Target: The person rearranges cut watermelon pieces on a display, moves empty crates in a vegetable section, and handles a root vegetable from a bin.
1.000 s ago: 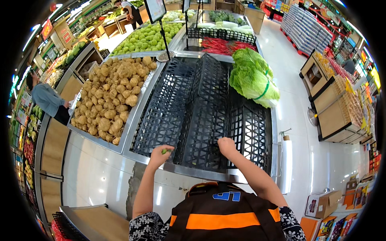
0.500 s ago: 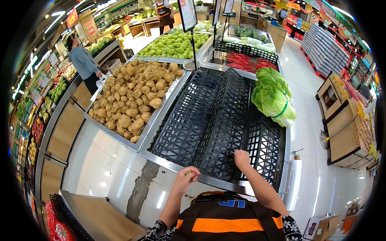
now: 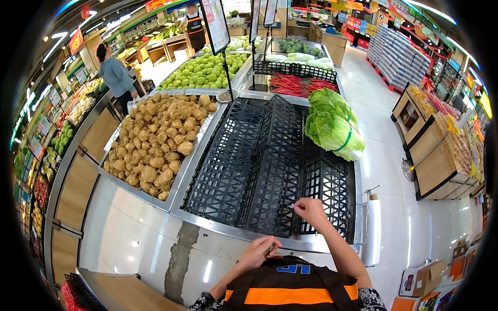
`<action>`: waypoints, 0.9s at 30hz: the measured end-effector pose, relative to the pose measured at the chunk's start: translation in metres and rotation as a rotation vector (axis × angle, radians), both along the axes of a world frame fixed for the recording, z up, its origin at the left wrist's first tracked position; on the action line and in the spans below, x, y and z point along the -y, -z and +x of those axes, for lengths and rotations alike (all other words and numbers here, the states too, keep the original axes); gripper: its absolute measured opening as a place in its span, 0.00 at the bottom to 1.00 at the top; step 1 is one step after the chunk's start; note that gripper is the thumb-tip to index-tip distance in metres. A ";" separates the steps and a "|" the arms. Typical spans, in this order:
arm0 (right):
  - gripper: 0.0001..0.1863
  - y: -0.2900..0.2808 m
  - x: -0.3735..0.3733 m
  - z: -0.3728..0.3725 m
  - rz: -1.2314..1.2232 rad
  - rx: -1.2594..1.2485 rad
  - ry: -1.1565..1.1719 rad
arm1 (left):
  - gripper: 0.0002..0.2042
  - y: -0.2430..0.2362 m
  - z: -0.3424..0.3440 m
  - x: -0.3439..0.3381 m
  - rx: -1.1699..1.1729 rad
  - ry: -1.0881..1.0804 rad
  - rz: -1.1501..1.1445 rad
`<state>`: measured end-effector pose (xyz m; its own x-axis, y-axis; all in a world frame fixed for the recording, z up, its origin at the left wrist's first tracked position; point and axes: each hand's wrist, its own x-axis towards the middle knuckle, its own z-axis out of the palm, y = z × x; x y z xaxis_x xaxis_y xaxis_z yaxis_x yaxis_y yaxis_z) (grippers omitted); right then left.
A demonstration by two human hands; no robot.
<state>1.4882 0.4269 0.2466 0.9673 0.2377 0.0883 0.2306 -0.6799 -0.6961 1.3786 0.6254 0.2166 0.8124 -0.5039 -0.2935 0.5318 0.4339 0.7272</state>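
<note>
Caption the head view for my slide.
Left hand holding a greenish scrap, right hand above black crates, cabbage beyond.

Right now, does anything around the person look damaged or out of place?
Yes: a rough grey strip breaks the glossy white floor tiles left of the person, like damaged or patched flooring. The banded cabbage at the far right of the black crates seems to overhang the display's right rim, so looks slightly askew.

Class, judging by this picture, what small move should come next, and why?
Perhaps the left hand should set its small green piece aside: the piece is pinched near the apron, while the right hand is over the black crates, so letting go would free the left to work there too.
</note>
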 end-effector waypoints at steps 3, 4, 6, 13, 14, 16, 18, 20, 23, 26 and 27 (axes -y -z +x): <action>0.06 -0.042 0.000 -0.050 0.245 -0.074 -0.081 | 0.21 -0.007 -0.005 0.019 -0.124 -0.017 -0.066; 0.05 -0.046 0.002 -0.068 0.260 -0.024 -0.092 | 0.24 -0.008 -0.005 0.025 -0.111 0.026 -0.068; 0.04 -0.053 0.003 -0.091 0.206 0.075 -0.194 | 0.25 -0.021 -0.006 0.033 -0.162 0.035 -0.131; 0.05 -0.035 0.008 -0.133 0.008 0.243 -0.322 | 0.14 -0.007 -0.045 0.057 -0.053 0.030 -0.059; 0.06 -0.033 0.008 -0.138 0.057 0.222 -0.322 | 0.14 -0.004 -0.054 0.058 -0.053 -0.002 -0.043; 0.06 -0.025 0.008 -0.152 0.108 0.208 -0.349 | 0.14 -0.004 -0.072 0.061 -0.047 -0.059 -0.034; 0.07 -0.021 0.010 -0.163 0.182 0.166 -0.404 | 0.14 -0.012 -0.093 0.061 -0.153 -0.165 -0.039; 0.09 -0.026 0.005 -0.176 0.230 0.082 -0.472 | 0.13 -0.004 -0.114 0.055 -0.166 -0.253 -0.075; 0.11 -0.019 -0.002 -0.189 0.313 -0.007 -0.578 | 0.11 0.002 -0.142 0.039 -0.186 -0.373 -0.162; 0.10 -0.008 -0.011 -0.200 0.489 -0.375 -0.519 | 0.08 -0.002 -0.169 0.025 -0.232 -0.458 -0.151; 0.10 -0.004 -0.015 -0.202 0.489 -0.376 -0.539 | 0.08 -0.005 -0.176 0.020 -0.227 -0.477 -0.150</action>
